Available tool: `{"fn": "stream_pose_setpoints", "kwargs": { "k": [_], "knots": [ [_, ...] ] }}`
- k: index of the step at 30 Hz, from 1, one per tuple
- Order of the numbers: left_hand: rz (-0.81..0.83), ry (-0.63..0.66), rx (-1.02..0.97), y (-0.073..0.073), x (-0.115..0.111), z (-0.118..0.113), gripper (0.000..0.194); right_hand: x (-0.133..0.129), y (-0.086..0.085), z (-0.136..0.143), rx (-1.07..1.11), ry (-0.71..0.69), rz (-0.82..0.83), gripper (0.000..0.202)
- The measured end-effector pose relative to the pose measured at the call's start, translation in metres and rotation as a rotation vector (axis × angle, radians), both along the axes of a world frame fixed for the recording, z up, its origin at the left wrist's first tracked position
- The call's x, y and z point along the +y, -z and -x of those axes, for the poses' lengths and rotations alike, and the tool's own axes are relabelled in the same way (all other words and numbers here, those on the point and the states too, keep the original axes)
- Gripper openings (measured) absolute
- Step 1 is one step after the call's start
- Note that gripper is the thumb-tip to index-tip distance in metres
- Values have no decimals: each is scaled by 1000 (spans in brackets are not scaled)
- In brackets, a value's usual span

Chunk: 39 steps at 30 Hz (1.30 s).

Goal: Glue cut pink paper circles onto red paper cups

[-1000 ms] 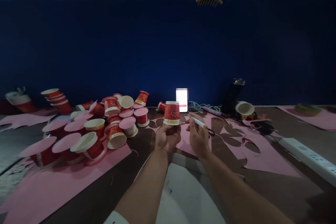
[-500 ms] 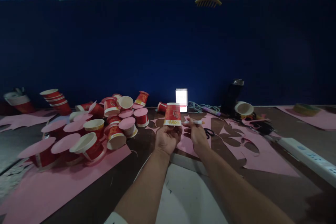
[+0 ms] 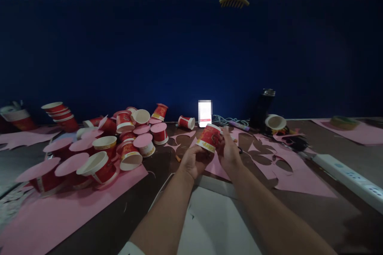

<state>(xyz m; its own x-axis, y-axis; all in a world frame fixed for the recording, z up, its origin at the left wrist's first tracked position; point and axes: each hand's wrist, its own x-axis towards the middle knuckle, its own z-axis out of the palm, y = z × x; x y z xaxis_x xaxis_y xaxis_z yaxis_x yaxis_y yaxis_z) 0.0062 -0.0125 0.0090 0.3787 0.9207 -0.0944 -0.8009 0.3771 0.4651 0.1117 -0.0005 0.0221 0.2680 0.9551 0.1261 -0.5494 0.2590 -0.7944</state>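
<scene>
A red and gold paper cup (image 3: 209, 137) is tilted in my left hand (image 3: 193, 161), its white rim facing down. My left fingers close around it from below. My right hand (image 3: 229, 153) is at the cup's right side, its fingertips touching the wall. A white pen with an orange end (image 3: 235, 140) appears to be in that hand, mostly hidden behind the fingers. On the table near my left hand lies a small orange piece (image 3: 178, 158). Pink paper (image 3: 217, 167) with cut-outs is beneath my hands.
Several red paper cups (image 3: 109, 145), some with pink paper discs, crowd the left on a pink sheet (image 3: 74, 207). A lit phone (image 3: 205, 112) stands behind my hands. At right are a dark flask (image 3: 263, 107), a lying cup (image 3: 275, 122), pink scraps (image 3: 299, 179) and a power strip (image 3: 350, 177).
The cup, upright on its rim before, has tilted and shifted slightly right and down. My right hand has come up against its side, and the pen is now largely covered by the fingers.
</scene>
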Motion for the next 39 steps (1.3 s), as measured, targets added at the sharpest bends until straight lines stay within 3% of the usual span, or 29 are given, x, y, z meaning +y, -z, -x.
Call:
{"fn": "stream_pose_setpoints", "kwargs": {
  "k": [4,11,15,32,35,39],
  "knots": [
    [-14,-34,56,-2,-1,-2,32,-2,2,-1,-21,19,11,38],
    [-283,32,200,3,-7,-9,35,5,6,-6,-23,363,58,53],
    [-375,86,190,7,-8,-10,36,5,6,-7,-48,416,39,58],
    [-316,-1,208,10,-2,-15,38,2,5,-4,-151,380,0,58],
    [-287,-85,178,9,2,-14,36,2,5,-5,-196,456,-8,57],
    [-201,-227,189,6,7,-11,32,-3,3,-5,-401,535,-167,44]
  ]
}}
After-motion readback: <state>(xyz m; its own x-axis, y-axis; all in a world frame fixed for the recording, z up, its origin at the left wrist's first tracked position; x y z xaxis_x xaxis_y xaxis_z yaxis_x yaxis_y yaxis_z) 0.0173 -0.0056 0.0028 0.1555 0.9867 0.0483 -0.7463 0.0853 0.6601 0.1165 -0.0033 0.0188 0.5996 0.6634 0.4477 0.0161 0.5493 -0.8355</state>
